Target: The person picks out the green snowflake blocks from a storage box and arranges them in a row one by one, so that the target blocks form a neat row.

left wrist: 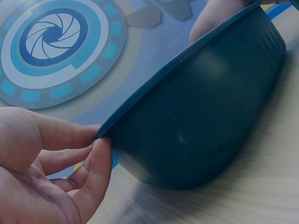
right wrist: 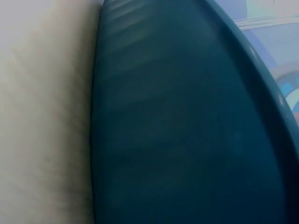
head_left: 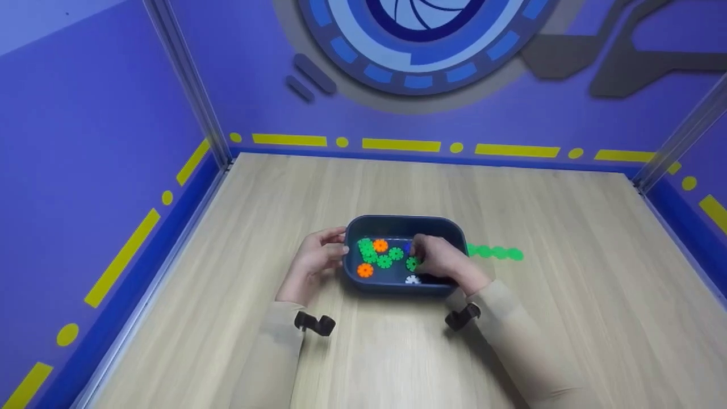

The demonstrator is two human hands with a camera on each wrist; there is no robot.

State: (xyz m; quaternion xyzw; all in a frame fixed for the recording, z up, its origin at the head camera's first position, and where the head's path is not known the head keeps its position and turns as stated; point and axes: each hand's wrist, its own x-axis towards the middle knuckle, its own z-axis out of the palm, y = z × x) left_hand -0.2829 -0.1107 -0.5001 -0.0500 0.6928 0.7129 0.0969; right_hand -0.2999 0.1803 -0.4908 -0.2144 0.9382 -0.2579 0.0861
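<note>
A dark blue-grey plastic bin (head_left: 403,288) stands on the table with loose notched plastic discs inside. My left hand (head_left: 315,255) pinches the bin's left rim between thumb and finger, as the left wrist view shows close up on the bin wall (left wrist: 196,112). My right hand (head_left: 440,258) reaches over the right side into the bin, fingers bent downward. Beside its fingertips are a green disc (head_left: 411,264) and a blue disc (head_left: 406,248); I cannot tell whether it grips one. The bin's outer wall (right wrist: 187,112) fills the right wrist view, hiding the right fingers.
Inside the bin lie several green discs (head_left: 384,262), orange discs (head_left: 365,270) and a white disc (head_left: 413,280). A row of green discs (head_left: 498,253) lies on the table right of the bin. Blue panels (head_left: 397,125) with yellow marks enclose the wooden table (head_left: 284,199).
</note>
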